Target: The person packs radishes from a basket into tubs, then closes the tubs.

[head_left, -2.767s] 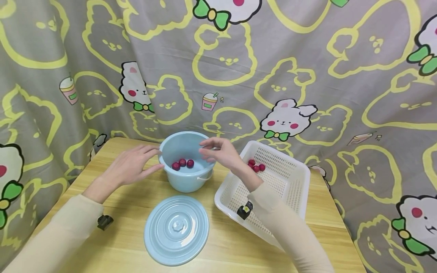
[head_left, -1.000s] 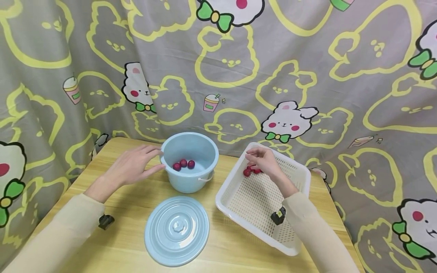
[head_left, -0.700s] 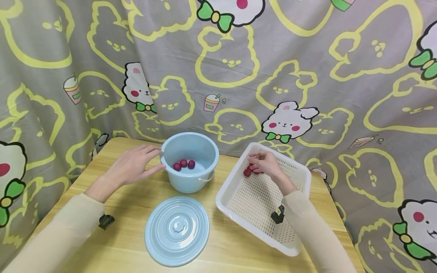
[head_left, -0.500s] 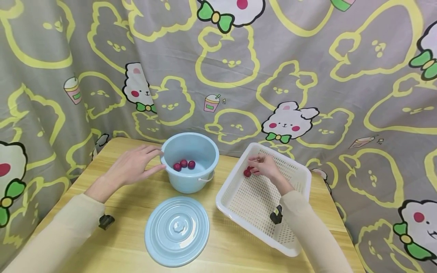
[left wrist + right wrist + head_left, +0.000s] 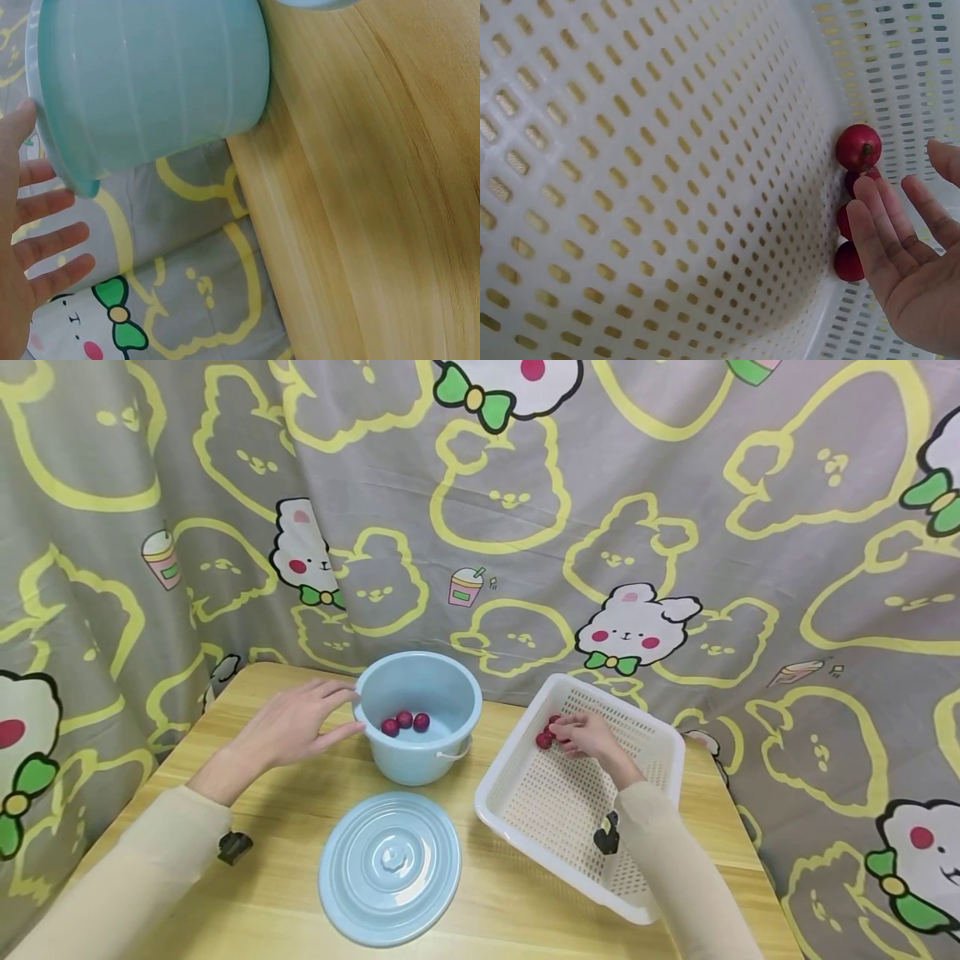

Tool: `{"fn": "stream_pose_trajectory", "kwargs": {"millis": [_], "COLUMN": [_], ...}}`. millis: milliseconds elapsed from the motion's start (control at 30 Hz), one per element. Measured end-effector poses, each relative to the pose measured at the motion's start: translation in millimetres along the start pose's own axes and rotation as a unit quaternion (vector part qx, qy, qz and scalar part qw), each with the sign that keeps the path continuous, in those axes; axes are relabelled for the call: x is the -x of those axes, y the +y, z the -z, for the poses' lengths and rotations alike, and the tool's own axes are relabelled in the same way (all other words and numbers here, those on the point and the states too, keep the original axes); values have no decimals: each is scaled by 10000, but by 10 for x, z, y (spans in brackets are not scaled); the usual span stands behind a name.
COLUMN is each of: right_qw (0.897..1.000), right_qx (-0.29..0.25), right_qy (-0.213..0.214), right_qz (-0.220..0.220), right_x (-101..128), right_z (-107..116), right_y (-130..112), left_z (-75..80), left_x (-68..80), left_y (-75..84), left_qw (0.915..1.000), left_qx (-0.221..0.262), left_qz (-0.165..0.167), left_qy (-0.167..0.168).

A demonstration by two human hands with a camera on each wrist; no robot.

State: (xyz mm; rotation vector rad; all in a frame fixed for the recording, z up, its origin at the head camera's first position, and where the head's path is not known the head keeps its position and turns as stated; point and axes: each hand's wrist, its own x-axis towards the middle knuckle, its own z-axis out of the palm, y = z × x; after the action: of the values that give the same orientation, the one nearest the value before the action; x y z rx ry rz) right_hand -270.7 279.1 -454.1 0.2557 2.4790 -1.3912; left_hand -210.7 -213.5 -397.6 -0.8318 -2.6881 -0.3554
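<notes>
wood-grain table [image 5: 262,893], cartoon curtain [image 5: 495,477] behind; left hand [image 5: 291,725] by bucket [image 5: 408,763], right hand [image 5: 592,739] by fruits [image 5: 543,741], both unclenched

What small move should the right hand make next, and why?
Probably close the right hand around one red fruit in the white basket. Its fingers are right by the fruits there, yet not curled round any. Three similar fruits lie in the blue bucket, which suggests that more may belong there.

Grey curtain [image 5: 517,460] (cartoon-printed), wooden table [image 5: 285,827].
</notes>
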Motion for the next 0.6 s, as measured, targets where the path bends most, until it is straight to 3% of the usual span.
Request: {"fn": "stream_pose_trajectory", "kwargs": {"millis": [600], "right_qw": [9997], "right_qx": [252], "right_qy": [-10], "right_qz": [32], "right_x": [-33], "right_z": [-87], "right_y": [140], "left_z": [-9], "left_x": [-5], "left_y": [-2], "left_qw": [9999], "left_qx": [-48], "left_qz": [-76], "left_qy": [46]}}
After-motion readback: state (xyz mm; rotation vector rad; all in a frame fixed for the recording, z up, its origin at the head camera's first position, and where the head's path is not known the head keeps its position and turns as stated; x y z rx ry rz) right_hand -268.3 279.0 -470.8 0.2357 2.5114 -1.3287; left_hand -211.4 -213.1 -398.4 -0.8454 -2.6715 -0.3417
